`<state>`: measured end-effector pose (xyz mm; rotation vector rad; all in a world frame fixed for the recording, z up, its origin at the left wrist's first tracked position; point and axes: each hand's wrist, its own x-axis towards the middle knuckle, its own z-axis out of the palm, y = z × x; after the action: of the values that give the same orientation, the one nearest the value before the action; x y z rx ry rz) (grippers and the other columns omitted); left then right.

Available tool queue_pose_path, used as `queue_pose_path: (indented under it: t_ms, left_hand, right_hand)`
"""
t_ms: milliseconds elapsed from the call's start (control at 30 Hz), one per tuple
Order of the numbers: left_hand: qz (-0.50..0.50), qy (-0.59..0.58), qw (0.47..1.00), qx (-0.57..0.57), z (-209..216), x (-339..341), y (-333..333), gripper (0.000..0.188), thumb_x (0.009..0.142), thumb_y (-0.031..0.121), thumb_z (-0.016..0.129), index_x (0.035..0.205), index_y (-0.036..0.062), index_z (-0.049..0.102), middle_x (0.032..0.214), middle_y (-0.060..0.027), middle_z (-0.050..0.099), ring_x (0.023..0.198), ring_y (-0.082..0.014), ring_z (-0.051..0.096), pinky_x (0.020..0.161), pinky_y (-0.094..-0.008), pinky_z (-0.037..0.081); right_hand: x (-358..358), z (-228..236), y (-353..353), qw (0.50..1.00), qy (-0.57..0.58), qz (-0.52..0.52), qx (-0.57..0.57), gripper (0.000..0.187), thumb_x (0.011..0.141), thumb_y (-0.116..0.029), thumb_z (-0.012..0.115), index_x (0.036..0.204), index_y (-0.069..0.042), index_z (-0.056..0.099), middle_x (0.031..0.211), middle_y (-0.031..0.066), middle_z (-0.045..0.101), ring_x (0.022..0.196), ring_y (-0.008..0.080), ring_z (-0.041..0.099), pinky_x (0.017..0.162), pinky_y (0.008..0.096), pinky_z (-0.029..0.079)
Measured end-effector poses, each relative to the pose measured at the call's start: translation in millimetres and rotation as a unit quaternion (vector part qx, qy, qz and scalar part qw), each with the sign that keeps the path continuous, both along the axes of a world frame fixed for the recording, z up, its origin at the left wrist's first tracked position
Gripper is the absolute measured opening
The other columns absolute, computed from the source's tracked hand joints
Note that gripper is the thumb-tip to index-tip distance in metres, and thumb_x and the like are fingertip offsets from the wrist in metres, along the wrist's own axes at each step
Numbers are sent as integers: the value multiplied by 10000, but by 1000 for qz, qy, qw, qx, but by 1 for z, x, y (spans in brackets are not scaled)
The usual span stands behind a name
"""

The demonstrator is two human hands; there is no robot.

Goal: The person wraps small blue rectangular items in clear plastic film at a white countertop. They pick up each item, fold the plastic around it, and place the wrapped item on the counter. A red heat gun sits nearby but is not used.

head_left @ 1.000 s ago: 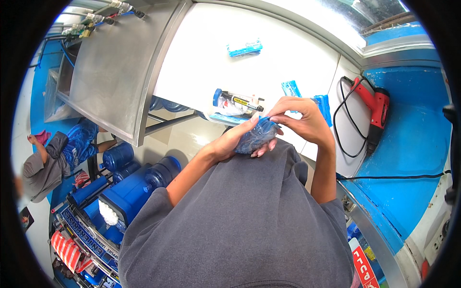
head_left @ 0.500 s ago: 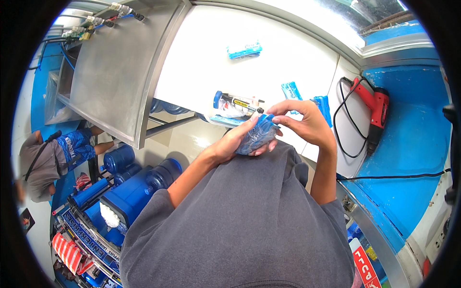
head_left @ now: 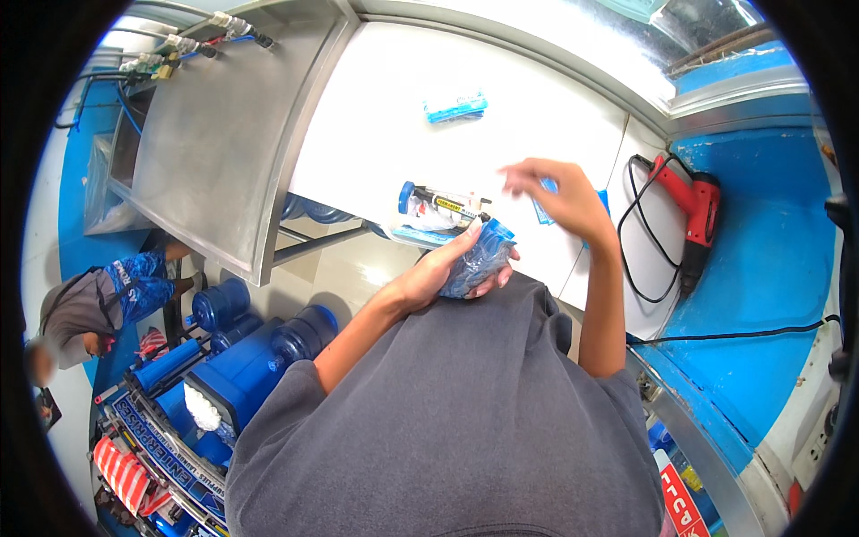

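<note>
A bundle of clear and blue plastic film rests in my left hand, whose fingers wrap round it just above my lap. Over the white tabletop, my right hand is lifted away from the bundle. Its fingers stretch to the left, their tips blurred, with nothing visible in them. Beyond the bundle stands a clear plastic container holding a black-and-yellow marker and a blue-capped item. A flat blue-and-white packet lies farther back; blue packets are partly hidden behind my right hand.
A red heat gun with a black cord lies on the right by a blue ledge. At left is a steel counter. Blue water jugs stand on the floor, lower left; a person bends nearby.
My right hand has let go of the bundle's top and moved up, away from it. My left hand still holds the bundle. The person at left has shifted slightly.
</note>
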<state>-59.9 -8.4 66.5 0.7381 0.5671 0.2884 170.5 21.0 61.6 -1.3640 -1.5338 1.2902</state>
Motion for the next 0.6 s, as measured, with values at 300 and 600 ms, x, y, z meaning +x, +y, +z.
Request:
queue_pose_path:
  t_ms: [300, 600]
  left_hand:
    - [29, -5, 1000, 2, 5, -7, 4, 656, 1069, 542, 251, 1199, -6, 588, 877, -86, 640, 635, -94, 533, 609, -214, 456]
    - [106, -54, 992, -30, -10, -25, 1, 665, 1066, 548, 232, 1179, 3, 597, 857, -74, 622, 633, -93, 526, 590, -212, 449]
  right_hand:
    - [-55, -85, 153, 812, -529, 106, 223, 578, 829, -289, 771, 1347, -109, 588, 1283, 116, 613, 1187, 307, 593, 1025, 459, 457]
    - [-56, -70, 186, 805, -527, 235, 139, 528, 809, -299, 755, 1263, -69, 617, 1197, 140, 637, 1143, 299, 617, 983, 422, 491]
